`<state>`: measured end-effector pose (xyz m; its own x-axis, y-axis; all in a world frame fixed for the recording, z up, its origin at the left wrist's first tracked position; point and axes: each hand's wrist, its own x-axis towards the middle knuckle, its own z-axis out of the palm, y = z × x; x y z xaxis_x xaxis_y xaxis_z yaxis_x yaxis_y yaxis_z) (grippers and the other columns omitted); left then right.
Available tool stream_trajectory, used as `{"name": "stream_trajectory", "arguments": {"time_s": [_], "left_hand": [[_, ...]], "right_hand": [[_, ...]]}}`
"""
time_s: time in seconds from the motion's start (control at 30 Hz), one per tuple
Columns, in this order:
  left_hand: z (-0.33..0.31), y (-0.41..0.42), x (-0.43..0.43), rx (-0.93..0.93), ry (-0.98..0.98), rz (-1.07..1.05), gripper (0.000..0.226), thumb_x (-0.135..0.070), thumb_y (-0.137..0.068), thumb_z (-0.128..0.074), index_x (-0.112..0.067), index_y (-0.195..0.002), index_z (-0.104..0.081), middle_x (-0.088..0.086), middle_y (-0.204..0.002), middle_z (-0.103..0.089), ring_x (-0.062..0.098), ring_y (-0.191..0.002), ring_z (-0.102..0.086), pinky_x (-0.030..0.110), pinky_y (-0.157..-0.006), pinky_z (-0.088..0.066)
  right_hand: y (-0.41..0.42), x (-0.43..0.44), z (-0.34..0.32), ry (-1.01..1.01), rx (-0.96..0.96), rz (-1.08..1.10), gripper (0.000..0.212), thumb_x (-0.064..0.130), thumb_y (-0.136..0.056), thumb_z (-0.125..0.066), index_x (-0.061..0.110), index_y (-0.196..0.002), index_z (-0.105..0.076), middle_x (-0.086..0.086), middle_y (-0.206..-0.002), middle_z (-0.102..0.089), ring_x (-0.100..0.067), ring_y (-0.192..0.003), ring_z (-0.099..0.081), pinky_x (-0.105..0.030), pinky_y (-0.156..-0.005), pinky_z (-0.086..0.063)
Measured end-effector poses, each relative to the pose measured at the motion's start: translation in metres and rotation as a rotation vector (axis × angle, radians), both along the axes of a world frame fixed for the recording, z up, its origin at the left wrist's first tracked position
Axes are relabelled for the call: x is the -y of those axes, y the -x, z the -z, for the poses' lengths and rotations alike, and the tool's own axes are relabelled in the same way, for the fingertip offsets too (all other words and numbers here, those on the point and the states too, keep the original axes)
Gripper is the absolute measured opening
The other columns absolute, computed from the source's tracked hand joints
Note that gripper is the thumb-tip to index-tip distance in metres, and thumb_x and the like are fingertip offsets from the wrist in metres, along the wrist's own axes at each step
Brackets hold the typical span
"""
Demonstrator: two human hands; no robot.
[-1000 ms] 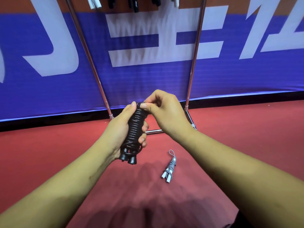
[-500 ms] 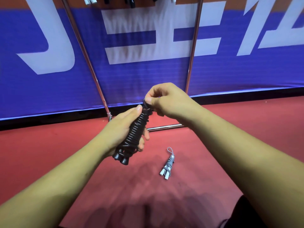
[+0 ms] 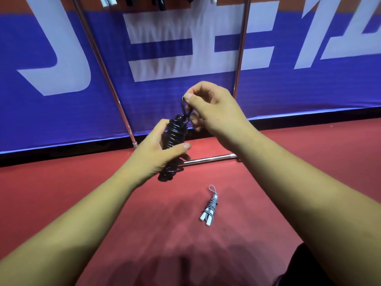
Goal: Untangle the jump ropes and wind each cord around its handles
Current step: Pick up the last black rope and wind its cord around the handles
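A black jump rope (image 3: pixel 174 134) has its cord coiled tightly around its two handles. My left hand (image 3: pixel 158 150) grips the middle of this bundle and holds it upright above the floor. A short loop of black cord sticks up from the top of the bundle, and my right hand (image 3: pixel 208 109) pinches it between thumb and fingers. On the red floor below lies a grey-and-white jump rope (image 3: pixel 210 207), wound around its handles with a small loop at its far end.
A metal rack stands behind my hands, with slanted chrome poles (image 3: pixel 107 79) and a floor bar (image 3: pixel 208 159). Handles of more ropes (image 3: pixel 156 2) hang from its top edge. A blue banner (image 3: pixel 61 110) covers the wall. The red floor (image 3: pixel 61 193) stretches left and right.
My right hand has lifted away from the top of the bundle, drawing out a loop of black cord. The left hand has shifted its grip slightly and keeps the bundle upright.
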<state>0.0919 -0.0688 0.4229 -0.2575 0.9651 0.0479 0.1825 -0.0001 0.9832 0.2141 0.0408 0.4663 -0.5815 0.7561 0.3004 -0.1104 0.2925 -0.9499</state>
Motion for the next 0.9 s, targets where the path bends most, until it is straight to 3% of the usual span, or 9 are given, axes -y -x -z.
{"name": "stream_trajectory", "arguments": {"time_s": [0.13,0.2,0.33,0.4,0.5,0.67,0.9], "left_hand": [[-0.001,0.0,-0.004,-0.064,-0.013,-0.005,0.011,-0.016,-0.094,-0.063,-0.02,-0.101,-0.054,0.019,-0.082,-0.066,0.026,-0.061,-0.068,0.023,-0.045,-0.048],[-0.006,-0.001,-0.011,0.002,-0.06,0.019,0.013,-0.021,-0.092,-0.063,-0.017,-0.1,-0.053,0.012,-0.08,-0.065,0.033,-0.068,-0.07,0.029,-0.052,-0.053],[-0.016,-0.003,-0.024,0.096,-0.091,0.046,0.044,-0.028,-0.079,-0.069,-0.008,-0.114,-0.048,0.014,-0.089,-0.069,0.031,-0.076,-0.072,0.031,-0.059,-0.056],[-0.02,0.0,-0.032,0.028,-0.06,0.072,0.052,-0.023,-0.077,-0.08,-0.009,-0.117,-0.049,0.015,-0.101,-0.069,0.029,-0.088,-0.073,0.033,-0.069,-0.058],[-0.037,0.008,-0.057,-0.175,-0.037,0.046,0.031,-0.02,-0.083,-0.078,-0.022,-0.11,-0.063,-0.001,-0.106,-0.072,0.017,-0.097,-0.07,0.035,-0.086,-0.057],[-0.1,0.003,-0.113,-0.087,-0.106,0.028,0.023,-0.006,-0.088,-0.07,-0.011,-0.11,-0.066,0.015,-0.105,-0.072,0.031,-0.089,-0.073,0.046,-0.08,-0.06],[-0.186,-0.003,-0.187,-0.126,-0.185,-0.019,0.015,-0.003,-0.087,-0.068,-0.009,-0.101,-0.068,0.016,-0.093,-0.073,0.026,-0.079,-0.07,0.053,-0.079,-0.059]], "right_hand": [[-0.003,-0.005,-0.006,-0.01,-0.109,0.071,0.012,0.001,-0.096,-0.052,0.0,-0.086,-0.058,-0.008,-0.068,-0.056,-0.016,-0.047,-0.043,-0.031,-0.048,-0.041],[-0.005,-0.01,-0.015,-0.008,-0.191,0.076,0.012,-0.001,-0.096,-0.052,0.0,-0.085,-0.057,-0.008,-0.068,-0.056,-0.016,-0.047,-0.042,-0.03,-0.047,-0.041],[-0.007,-0.019,-0.033,-0.052,-0.166,0.062,0.015,0.004,-0.097,-0.053,0.008,-0.084,-0.057,-0.003,-0.071,-0.058,-0.015,-0.051,-0.046,-0.028,-0.046,-0.042],[-0.01,-0.028,-0.043,0.014,-0.202,0.068,0.015,0.005,-0.098,-0.052,0.008,-0.084,-0.057,-0.003,-0.072,-0.058,-0.015,-0.052,-0.047,-0.027,-0.047,-0.044],[-0.01,-0.049,-0.073,0.019,-0.214,0.09,0.013,0.006,-0.097,-0.053,0.007,-0.086,-0.058,-0.006,-0.074,-0.058,-0.015,-0.053,-0.047,-0.026,-0.049,-0.047],[-0.012,-0.095,-0.142,-0.032,-0.202,0.137,0.014,0.005,-0.097,-0.054,0.002,-0.084,-0.058,-0.01,-0.073,-0.057,-0.014,-0.051,-0.049,-0.028,-0.055,-0.051],[-0.018,-0.161,-0.226,-0.09,-0.218,0.208,0.013,-0.004,-0.093,-0.055,0.002,-0.082,-0.057,-0.014,-0.072,-0.054,-0.014,-0.049,-0.051,-0.026,-0.051,-0.054]]}}
